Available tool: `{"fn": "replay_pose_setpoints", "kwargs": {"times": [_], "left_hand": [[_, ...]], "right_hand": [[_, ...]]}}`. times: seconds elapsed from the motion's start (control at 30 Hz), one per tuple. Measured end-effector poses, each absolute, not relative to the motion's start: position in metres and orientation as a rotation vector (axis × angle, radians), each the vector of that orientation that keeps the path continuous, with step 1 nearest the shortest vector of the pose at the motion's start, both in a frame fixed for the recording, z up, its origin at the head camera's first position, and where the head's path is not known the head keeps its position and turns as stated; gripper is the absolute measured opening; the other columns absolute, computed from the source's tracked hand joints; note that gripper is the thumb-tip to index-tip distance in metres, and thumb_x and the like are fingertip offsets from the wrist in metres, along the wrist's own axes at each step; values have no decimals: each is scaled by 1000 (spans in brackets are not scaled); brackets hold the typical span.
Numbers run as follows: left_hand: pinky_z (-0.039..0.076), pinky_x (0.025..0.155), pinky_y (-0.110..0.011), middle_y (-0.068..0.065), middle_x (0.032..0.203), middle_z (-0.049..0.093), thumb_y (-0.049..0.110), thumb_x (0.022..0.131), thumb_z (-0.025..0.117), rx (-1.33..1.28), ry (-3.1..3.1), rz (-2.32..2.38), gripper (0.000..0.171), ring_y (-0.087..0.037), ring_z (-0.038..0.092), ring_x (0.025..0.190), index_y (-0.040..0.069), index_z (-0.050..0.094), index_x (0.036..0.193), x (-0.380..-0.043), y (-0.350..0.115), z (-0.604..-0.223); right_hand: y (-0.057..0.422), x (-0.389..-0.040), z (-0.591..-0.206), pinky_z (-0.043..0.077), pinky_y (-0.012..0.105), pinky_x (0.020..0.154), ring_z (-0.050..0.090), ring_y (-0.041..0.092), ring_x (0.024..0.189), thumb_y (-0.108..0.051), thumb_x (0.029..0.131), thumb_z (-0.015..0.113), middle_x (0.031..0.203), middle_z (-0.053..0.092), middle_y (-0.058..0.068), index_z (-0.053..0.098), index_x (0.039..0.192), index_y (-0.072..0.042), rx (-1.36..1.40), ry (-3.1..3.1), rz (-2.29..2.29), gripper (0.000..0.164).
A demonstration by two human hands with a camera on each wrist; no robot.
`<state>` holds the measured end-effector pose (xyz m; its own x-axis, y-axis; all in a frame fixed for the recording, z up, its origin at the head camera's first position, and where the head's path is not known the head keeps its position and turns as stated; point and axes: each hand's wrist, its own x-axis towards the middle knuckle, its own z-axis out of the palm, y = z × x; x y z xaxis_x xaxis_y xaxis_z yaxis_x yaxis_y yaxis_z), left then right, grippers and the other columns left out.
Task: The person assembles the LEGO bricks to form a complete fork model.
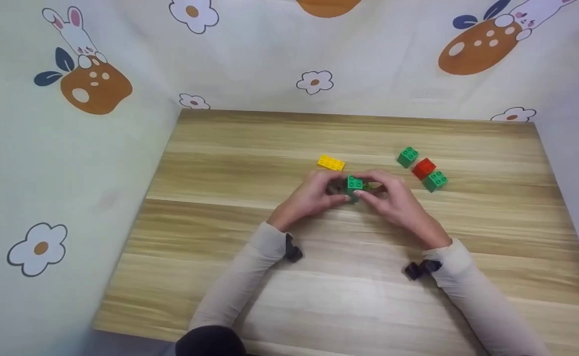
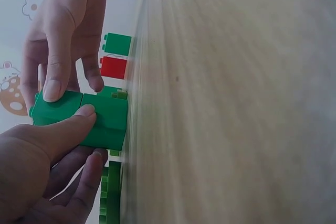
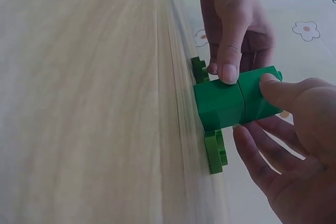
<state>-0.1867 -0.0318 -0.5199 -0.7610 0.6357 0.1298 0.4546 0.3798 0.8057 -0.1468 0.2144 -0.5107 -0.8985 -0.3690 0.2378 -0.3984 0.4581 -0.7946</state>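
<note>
Two green blocks stand one on top of the other close over the table, between both hands in front of the back wall. My left hand (image 1: 314, 194) pinches the lower green block (image 3: 220, 107), its thumb flat on the near side. With thumb and fingers my right hand (image 1: 395, 200) grips the upper green block (image 1: 354, 182), whose studs face up. A narrow seam runs between the two blocks in both wrist views. Low studded green pieces (image 3: 215, 152) show at table level on either side of the stack; the fingers partly hide them in the head view.
A flat yellow brick (image 1: 331, 162) lies just behind the left hand. To the right, a green block (image 1: 408, 156), a red block (image 1: 424, 169) and another green block (image 1: 435, 181) sit in a slanting row on the wooden table (image 1: 210, 237). Patterned cloth walls (image 1: 250, 64) border the table.
</note>
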Motion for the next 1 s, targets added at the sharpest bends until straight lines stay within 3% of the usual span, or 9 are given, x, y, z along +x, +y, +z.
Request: {"fn": "replay_pose_setpoints", "kwargs": {"times": [0.13,0.37,0.6,1.0], "left_hand": [[63,89,-23,-4,120,79,14,95,85,972,2434,1329,38,-14,73,98,9,75,131,-186,-31,-519],[61,98,-25,-3,126,79,16,96,84,989,2463,1296,39,-15,74,108,10,75,134,-187,-29,-519],[64,88,-23,-5,119,80,14,96,84,967,2438,1317,36,-13,74,98,8,75,130,-185,-31,-520],[62,90,-19,-7,123,80,14,96,84,944,2432,1303,38,-11,75,101,8,74,132,-185,-29,-520]], "right_hand": [[215,-147,-510,65,47,97,72,20,121,-23,99,81,133,77,-2,74,136,-25,695,-2656,1463,37],[213,-146,-508,67,46,94,73,20,118,-18,97,83,129,78,0,75,130,-20,677,-2674,1425,34],[211,-147,-510,67,44,93,74,20,117,-18,97,84,129,78,0,75,126,-19,680,-2674,1443,31],[219,-151,-506,65,48,97,74,25,118,-24,96,85,132,77,3,73,132,-21,669,-2747,1499,37]]}}
